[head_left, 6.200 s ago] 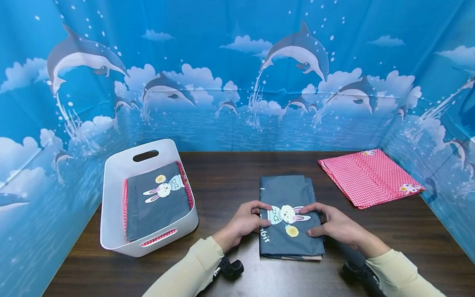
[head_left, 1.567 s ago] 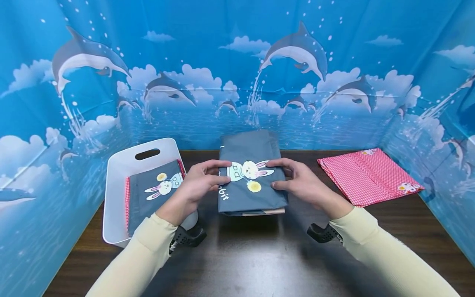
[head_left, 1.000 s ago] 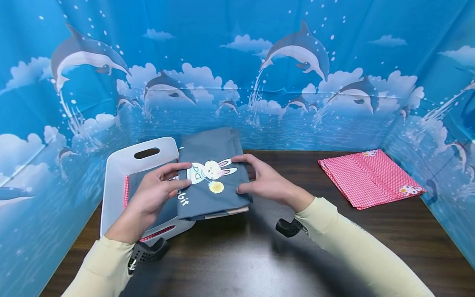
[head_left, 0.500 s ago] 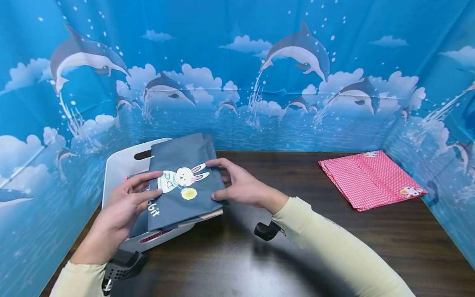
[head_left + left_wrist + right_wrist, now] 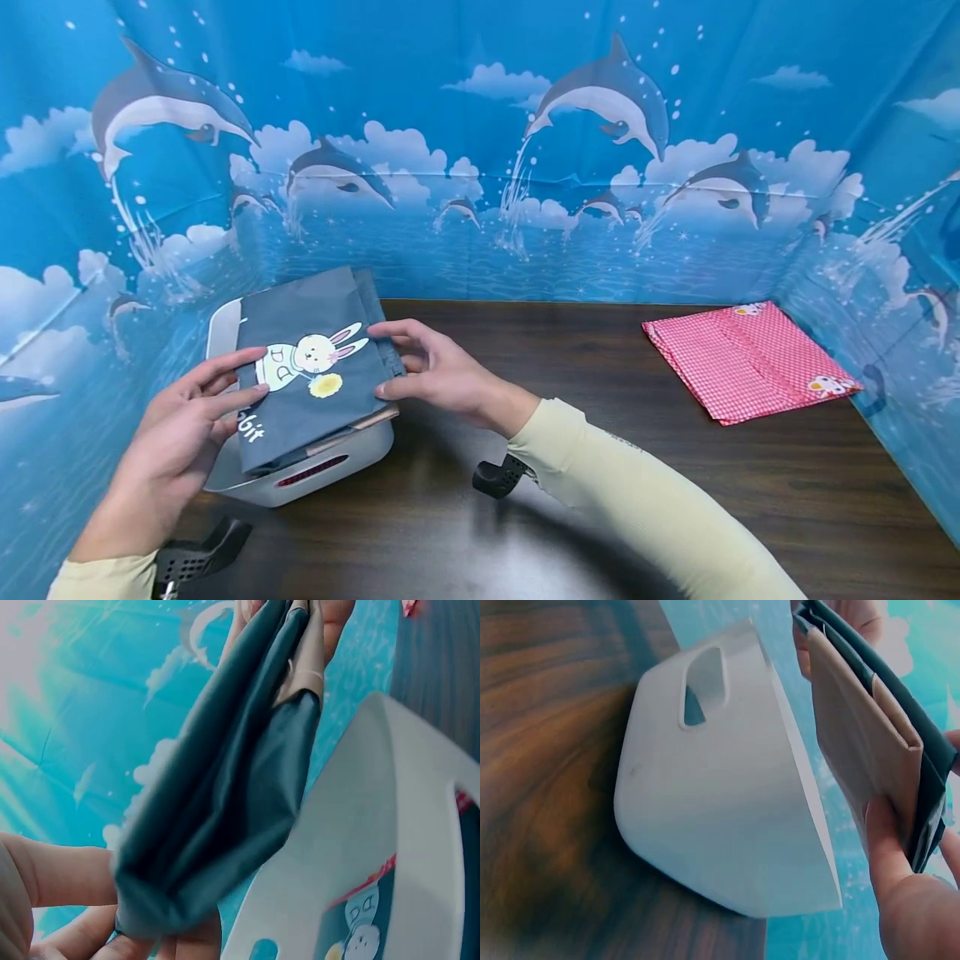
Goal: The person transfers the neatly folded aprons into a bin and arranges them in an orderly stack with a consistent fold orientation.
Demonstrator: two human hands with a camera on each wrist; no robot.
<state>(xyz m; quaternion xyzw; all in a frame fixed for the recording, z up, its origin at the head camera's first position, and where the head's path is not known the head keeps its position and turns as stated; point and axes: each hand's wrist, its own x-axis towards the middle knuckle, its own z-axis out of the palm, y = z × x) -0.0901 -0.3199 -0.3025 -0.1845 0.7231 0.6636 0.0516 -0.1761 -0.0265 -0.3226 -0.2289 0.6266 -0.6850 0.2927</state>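
A folded dark grey cloth with a rabbit print [image 5: 315, 425] is held level over the white basket [image 5: 367, 454], hiding most of its opening. My left hand [image 5: 176, 425] grips the cloth's left edge. On the opposite edge, my right hand [image 5: 442, 375] pinches the layers; its thumb [image 5: 885, 840] lies against the beige layer [image 5: 862, 727] in the right wrist view. From the left wrist, loose folds [image 5: 225, 772] sag between both hands, above and beside the basket rim. Inside the basket, another grey rabbit-print cloth [image 5: 364, 941] shows with a red edge beside it.
A folded red-and-white checked cloth [image 5: 750, 362] lies at the right of the dark wooden table [image 5: 585, 492]. A blue dolphin-print curtain [image 5: 480, 150] encloses the back and sides. A black wrist camera [image 5: 498, 477] sits under my right wrist.
Both hands have lifted the grey cloth from the middle of the table and carried it left, over the basket. The red checked cloth has stayed in place.
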